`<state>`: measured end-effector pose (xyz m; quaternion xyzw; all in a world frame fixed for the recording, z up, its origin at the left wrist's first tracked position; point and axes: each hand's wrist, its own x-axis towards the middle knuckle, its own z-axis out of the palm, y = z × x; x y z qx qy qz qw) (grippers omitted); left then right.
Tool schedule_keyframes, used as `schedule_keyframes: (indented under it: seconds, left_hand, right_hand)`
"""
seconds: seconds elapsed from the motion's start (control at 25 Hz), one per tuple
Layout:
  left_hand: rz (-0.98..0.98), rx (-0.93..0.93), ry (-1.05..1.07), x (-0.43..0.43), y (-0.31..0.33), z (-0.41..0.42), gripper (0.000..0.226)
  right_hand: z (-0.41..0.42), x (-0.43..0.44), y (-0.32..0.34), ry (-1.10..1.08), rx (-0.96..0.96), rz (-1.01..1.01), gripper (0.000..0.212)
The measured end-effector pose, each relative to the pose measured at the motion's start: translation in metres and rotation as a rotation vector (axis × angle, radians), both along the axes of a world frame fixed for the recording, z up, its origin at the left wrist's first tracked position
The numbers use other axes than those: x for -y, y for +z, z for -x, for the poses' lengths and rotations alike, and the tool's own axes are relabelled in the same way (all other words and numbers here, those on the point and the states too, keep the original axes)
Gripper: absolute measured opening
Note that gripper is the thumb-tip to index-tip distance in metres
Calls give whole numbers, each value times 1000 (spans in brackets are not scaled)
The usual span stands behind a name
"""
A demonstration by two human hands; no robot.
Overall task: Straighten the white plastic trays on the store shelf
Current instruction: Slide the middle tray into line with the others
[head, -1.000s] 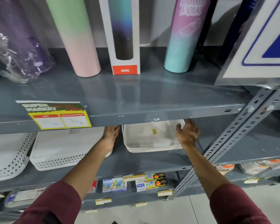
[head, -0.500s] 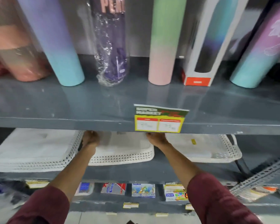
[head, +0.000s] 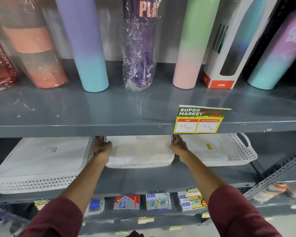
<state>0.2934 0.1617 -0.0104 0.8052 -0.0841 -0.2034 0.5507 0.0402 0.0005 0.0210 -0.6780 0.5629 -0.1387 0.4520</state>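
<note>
The middle white tray (head: 140, 154) on the grey shelf (head: 143, 178) is gripped at both short ends: left hand (head: 102, 147) is clamped on its left rim, right hand (head: 178, 147) on its right rim, w/ fingers curled over the edges. It's flanked by a larger white tray (head: 39, 165) to the left, just beside the left hand, & a handled white tray (head: 229, 151) to the right, set at a slight angle. A price tag (head: 201, 119) marked 99 / 75 Rs is stuck on the upper shelf edge above the right hand, w/ tall bottles (head: 87, 48) stood behind.
</note>
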Motion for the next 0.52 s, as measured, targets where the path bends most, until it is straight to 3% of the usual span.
schedule_keyframes:
  seconds: [0.12,0.24,0.32,0.52]
  left_hand:
    - [313,6,35,-4,35,12,41]
    - [555,-230,30,-23,55,11,32]
    - [580,-427,27,-36,43,0,42]
    - [534,-518,-19,-44,4,7,69]
  right_hand:
    - [0,4,17,-190,291,-143,21]
    - [8,11,19,-298,578,-321,35]
    - [18,16,10,-312,598,-399,57]
    - [12,27,-40,-199,545,-452,70]
